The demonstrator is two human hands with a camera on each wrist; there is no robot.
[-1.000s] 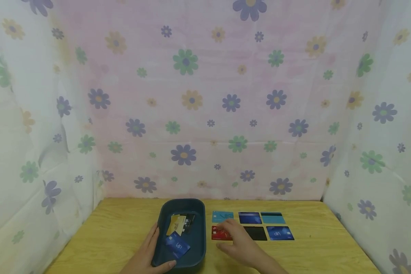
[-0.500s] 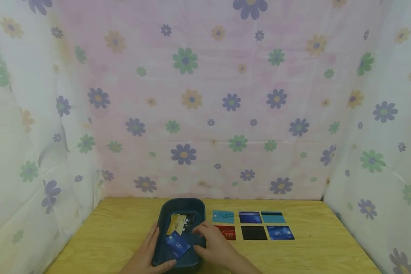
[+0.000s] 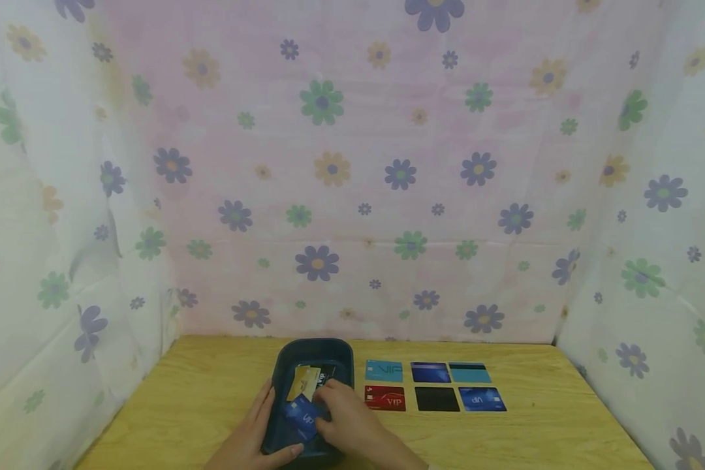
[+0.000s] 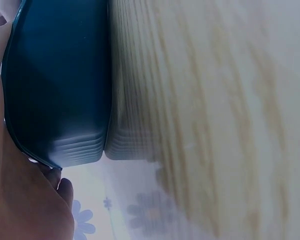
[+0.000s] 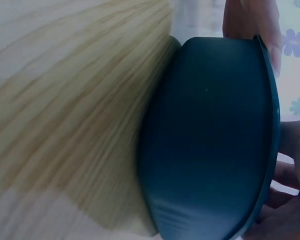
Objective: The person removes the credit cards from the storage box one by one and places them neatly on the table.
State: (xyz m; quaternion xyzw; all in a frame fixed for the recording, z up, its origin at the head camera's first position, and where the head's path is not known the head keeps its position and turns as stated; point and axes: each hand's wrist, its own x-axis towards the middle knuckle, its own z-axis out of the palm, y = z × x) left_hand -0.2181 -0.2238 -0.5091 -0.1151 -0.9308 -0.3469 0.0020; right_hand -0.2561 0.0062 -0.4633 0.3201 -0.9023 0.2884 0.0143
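On the wooden table stands a dark blue oblong tray [image 3: 282, 431]. My left hand [image 3: 249, 431] grips its left side, thumb over the near rim, fingers along the outer wall. Inside the tray lie a blue VIP card [image 3: 301, 412], a gold card [image 3: 301, 384] and a black VIP card [image 3: 327, 375] partly hidden. My right hand [image 3: 352, 421] reaches over the tray's right rim, and its thumb and curled fingers pinch the right edge of the blue VIP card. Both wrist views show mostly the tray's outer wall [image 5: 205, 130]; the fingertips inside are hidden there.
Right of the tray, two rows of cards lie flat: a light blue VIP card [image 3: 384, 371], a dark blue card [image 3: 430, 373], a striped teal card [image 3: 470, 373], a red VIP card [image 3: 385, 398], a black card [image 3: 437, 399] and another blue card [image 3: 482, 399]. Flowered cloth [image 3: 352, 196] encloses the table.
My right hand has moved left from above the red card into the tray, down to the blue VIP card, which has turned slightly. The left hand keeps its place on the tray.
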